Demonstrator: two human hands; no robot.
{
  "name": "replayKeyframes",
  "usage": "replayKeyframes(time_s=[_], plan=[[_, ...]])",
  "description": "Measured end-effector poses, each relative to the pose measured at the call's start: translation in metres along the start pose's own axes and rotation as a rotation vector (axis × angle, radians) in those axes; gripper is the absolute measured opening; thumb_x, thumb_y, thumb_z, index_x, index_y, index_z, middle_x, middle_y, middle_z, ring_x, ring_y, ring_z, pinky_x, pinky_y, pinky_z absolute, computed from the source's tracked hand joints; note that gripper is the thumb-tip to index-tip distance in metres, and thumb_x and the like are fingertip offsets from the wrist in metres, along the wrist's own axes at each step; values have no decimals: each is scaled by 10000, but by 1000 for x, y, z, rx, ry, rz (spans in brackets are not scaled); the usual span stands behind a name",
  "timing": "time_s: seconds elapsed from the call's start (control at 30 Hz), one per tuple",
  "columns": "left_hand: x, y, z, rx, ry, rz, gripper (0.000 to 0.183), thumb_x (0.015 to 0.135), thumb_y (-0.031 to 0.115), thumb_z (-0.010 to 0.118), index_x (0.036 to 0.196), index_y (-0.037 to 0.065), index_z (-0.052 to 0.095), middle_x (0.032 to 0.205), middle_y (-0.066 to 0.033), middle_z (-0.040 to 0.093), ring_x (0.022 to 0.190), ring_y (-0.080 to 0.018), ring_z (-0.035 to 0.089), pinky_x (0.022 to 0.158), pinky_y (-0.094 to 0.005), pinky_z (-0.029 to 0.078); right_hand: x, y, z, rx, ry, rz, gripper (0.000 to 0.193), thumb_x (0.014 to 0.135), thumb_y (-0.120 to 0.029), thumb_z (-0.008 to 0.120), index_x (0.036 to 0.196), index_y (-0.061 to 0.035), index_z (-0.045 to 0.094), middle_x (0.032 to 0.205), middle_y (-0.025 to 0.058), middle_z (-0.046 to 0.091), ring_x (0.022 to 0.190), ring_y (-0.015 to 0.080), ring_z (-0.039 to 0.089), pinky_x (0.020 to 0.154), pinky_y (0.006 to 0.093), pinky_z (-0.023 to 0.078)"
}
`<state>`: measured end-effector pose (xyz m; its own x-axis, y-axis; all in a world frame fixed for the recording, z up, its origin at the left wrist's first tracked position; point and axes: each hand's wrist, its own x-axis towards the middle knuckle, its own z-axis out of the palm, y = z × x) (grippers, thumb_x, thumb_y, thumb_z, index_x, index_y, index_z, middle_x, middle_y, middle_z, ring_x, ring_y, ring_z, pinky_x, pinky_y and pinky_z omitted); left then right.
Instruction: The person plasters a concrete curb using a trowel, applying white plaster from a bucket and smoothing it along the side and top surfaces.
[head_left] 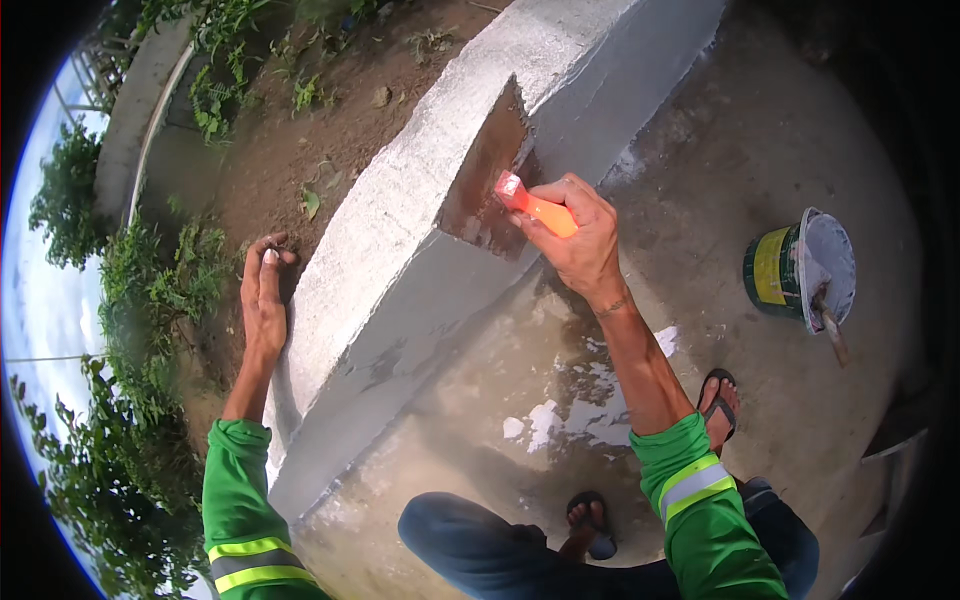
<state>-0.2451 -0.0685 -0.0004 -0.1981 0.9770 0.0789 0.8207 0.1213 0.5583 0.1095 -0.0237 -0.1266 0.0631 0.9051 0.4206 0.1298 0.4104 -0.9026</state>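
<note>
A plastering trowel (487,190) with a flat, brown-stained rectangular blade and an orange handle lies against the low wall. The wall (400,200) has a rough white top and a smoother, damp grey-white side, and the blade spans the edge between them. My right hand (578,235) is wrapped round the trowel's handle. On the soil side of the wall, my left hand (266,290) is beside the wall's top edge with its fingers curled in. What those fingers hold, if anything, I cannot make out.
A dark green bucket (785,272) with a yellow label lies to the right, a tool handle (832,335) sticking out. White splashes (585,405) mark the concrete floor near my sandalled feet. Brown soil (310,130) and green plants (150,300) border the wall on the left.
</note>
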Motion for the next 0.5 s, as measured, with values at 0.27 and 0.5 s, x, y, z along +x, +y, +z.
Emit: replayKeyframes(time_s=[0.27, 0.5], plan=[[-5, 8, 2, -18, 29, 10, 408, 1016, 347, 372, 1214, 50, 568, 926, -29, 594, 857, -129, 527, 819, -272, 419, -151, -63, 103, 180, -218, -59, 241, 712, -92, 795, 912, -80, 661, 798, 71, 591, 703, 266, 623, 616, 366, 515], [5, 6, 6, 21, 46, 73, 394, 1017, 315, 374, 1222, 37, 564, 1011, -127, 630, 994, -251, 563, 924, -358, 410, -183, -49, 19, 41, -276, 317, 367, 733, 13, 714, 1089, -9, 624, 869, 128, 601, 750, 291, 598, 675, 367, 505]])
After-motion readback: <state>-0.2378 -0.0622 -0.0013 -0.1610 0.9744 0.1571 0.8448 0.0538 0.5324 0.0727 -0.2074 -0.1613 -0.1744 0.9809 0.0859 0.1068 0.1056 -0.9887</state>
